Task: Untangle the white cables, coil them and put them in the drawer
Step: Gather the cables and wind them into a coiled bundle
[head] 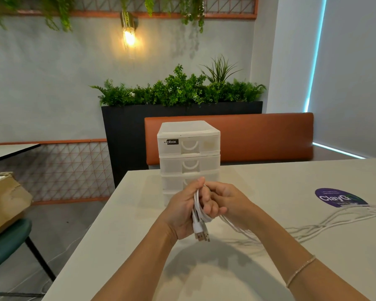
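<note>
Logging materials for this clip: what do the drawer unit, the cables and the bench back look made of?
Drawer unit: translucent white plastic, as its fronts look frosted. White cables: smooth plastic-like sheath, metal plugs at the ends. Bench back: orange leather or vinyl, faintly glossy; which, unclear.

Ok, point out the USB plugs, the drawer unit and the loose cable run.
USB plugs (202, 235): head view, metal ends.
Drawer unit (189, 129): head view, top panel.
Loose cable run (317, 228): head view, twisted stretch on table.
</note>
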Motion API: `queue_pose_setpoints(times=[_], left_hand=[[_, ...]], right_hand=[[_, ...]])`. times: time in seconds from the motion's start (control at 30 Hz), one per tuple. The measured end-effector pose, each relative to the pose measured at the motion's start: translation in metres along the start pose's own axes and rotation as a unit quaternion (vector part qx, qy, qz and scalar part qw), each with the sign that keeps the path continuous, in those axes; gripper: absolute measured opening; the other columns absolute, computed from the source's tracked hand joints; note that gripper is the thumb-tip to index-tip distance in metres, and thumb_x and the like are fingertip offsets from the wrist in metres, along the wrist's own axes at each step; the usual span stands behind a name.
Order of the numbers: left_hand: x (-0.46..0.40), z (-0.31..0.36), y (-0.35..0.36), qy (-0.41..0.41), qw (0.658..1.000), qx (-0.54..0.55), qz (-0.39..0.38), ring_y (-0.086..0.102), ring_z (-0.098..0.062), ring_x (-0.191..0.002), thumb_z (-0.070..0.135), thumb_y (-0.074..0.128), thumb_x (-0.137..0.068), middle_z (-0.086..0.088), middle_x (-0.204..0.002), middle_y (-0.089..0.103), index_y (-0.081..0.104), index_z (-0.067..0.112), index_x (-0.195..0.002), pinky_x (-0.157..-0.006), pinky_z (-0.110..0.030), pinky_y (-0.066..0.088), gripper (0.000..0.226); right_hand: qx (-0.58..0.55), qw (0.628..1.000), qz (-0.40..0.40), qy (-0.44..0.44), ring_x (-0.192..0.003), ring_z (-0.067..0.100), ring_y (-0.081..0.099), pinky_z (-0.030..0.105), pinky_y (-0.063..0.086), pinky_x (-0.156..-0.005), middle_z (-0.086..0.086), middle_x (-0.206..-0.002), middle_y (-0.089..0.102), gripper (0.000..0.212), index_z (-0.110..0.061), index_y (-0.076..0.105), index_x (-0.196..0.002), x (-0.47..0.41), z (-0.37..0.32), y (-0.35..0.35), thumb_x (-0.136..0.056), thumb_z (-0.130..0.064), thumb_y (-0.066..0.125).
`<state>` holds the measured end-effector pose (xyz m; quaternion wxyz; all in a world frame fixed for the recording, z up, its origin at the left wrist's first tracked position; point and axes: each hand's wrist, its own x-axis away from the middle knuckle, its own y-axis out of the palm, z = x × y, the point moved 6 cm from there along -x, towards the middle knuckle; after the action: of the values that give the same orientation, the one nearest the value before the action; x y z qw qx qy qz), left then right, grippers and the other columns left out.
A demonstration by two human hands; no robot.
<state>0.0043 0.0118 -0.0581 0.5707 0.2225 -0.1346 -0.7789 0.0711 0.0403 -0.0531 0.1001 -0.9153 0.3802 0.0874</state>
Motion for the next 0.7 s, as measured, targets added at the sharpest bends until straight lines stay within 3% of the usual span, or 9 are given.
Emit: queue_pose_setpoints(times=[0.07, 0.13, 0.23, 0.3, 0.4, 0.47, 0.53, 0.6, 0.7], left_hand=[[-0.001, -0.001, 0.0, 0.01, 1.0, 0.003, -0.018, 0.062, -0.014, -0.048, 0.037, 0.054, -0.085, -0.005, -0.047, 0.059, 0.062, 0.009, -0.055, -0.07, -0.03, 0.058, 0.042], [0.0, -0.001, 0.001, 0.022, 0.999, -0.015, -0.046, 0.068, -0.016, -0.059, 0.035, 0.073, -0.076, -0.007, -0.059, 0.067, 0.072, 0.003, -0.078, -0.077, -0.031, 0.058, 0.032], [0.0, -0.002, 0.003, 0.017, 0.997, -0.04, -0.059, 0.071, -0.018, -0.07, 0.036, 0.083, -0.064, -0.008, -0.071, 0.072, 0.068, -0.005, -0.102, -0.075, -0.027, 0.058, 0.058], [0.0, -0.002, 0.006, 0.025, 0.996, -0.055, -0.06, 0.071, -0.018, -0.072, 0.035, 0.084, -0.061, -0.008, -0.074, 0.073, 0.07, -0.003, -0.101, -0.073, -0.025, 0.057, 0.057], [0.002, 0.0, 0.009, 0.038, 0.993, -0.095, -0.055, 0.07, -0.015, -0.071, 0.038, 0.084, -0.059, -0.005, -0.072, 0.072, 0.075, 0.006, -0.09, -0.072, -0.022, 0.056, 0.045], [0.003, 0.001, 0.01, 0.04, 0.991, -0.109, -0.061, 0.068, -0.012, -0.068, 0.039, 0.085, -0.059, -0.003, -0.07, 0.071, 0.076, 0.009, -0.087, -0.072, -0.022, 0.055, 0.043], [0.004, 0.002, 0.013, 0.034, 0.991, -0.107, -0.071, 0.066, -0.012, -0.063, 0.039, 0.086, -0.058, -0.003, -0.066, 0.069, 0.076, 0.01, -0.087, -0.067, -0.022, 0.055, 0.042], [0.005, 0.001, 0.015, 0.029, 0.99, -0.11, -0.077, 0.064, -0.011, -0.058, 0.042, 0.083, -0.061, -0.002, -0.062, 0.068, 0.076, 0.011, -0.079, -0.062, -0.021, 0.053, 0.037], [0.008, -0.001, 0.018, 0.009, 0.988, -0.138, -0.064, 0.063, -0.01, -0.054, 0.045, 0.065, -0.074, -0.003, -0.059, 0.068, 0.073, 0.014, -0.074, -0.059, -0.022, 0.052, 0.031]], right_hand=[[-0.026, 0.999, 0.003, -0.02, -0.044, 0.002, 0.044, 0.014, 0.036, -0.051, -0.007, -0.049, 0.055, 0.033, -0.011, 0.052, -0.067, -0.001, 0.002, -0.002, -0.097, -0.005, 0.041], [-0.021, 0.999, 0.004, -0.037, -0.052, 0.013, 0.045, 0.016, 0.039, -0.055, 0.004, -0.055, 0.051, 0.03, -0.012, 0.06, -0.064, -0.002, 0.002, -0.004, -0.091, -0.008, 0.049], [-0.027, 0.999, 0.024, -0.038, -0.065, 0.025, 0.05, 0.023, 0.049, -0.061, 0.018, -0.076, 0.047, 0.032, -0.009, 0.065, -0.073, -0.004, 0.005, -0.01, -0.092, -0.002, 0.041], [-0.014, 0.999, 0.033, -0.032, -0.066, 0.023, 0.05, 0.023, 0.049, -0.062, 0.017, -0.076, 0.046, 0.035, -0.017, 0.065, -0.072, -0.006, 0.008, -0.01, -0.092, -0.007, 0.039], [0.008, 0.998, 0.052, -0.019, -0.065, 0.017, 0.051, 0.023, 0.047, -0.065, 0.012, -0.069, 0.049, 0.021, -0.019, 0.066, -0.069, -0.007, 0.011, -0.008, -0.078, -0.028, 0.049], [-0.002, 0.999, 0.039, 0.002, -0.051, 0.004, 0.05, 0.015, 0.043, -0.056, 0.001, -0.057, 0.051, 0.018, -0.015, 0.06, -0.068, -0.007, 0.013, -0.007, -0.081, -0.02, 0.048], [-0.026, 0.999, 0.01, 0.036, -0.036, 0.0, 0.043, 0.01, 0.035, -0.041, -0.009, -0.044, 0.048, 0.028, -0.009, 0.051, -0.068, -0.007, 0.011, -0.007, -0.093, -0.004, 0.039], [-0.023, 0.998, 0.012, 0.049, -0.038, 0.006, 0.044, 0.014, 0.038, -0.041, 0.004, -0.046, 0.048, 0.033, -0.002, 0.049, -0.068, -0.003, 0.006, -0.012, -0.096, 0.0, 0.033], [0.018, 0.998, 0.035, 0.038, -0.064, 0.027, 0.055, 0.036, 0.05, -0.061, 0.024, -0.072, 0.055, 0.032, 0.014, 0.057, -0.082, -0.003, 0.002, -0.021, -0.092, -0.011, 0.04]])
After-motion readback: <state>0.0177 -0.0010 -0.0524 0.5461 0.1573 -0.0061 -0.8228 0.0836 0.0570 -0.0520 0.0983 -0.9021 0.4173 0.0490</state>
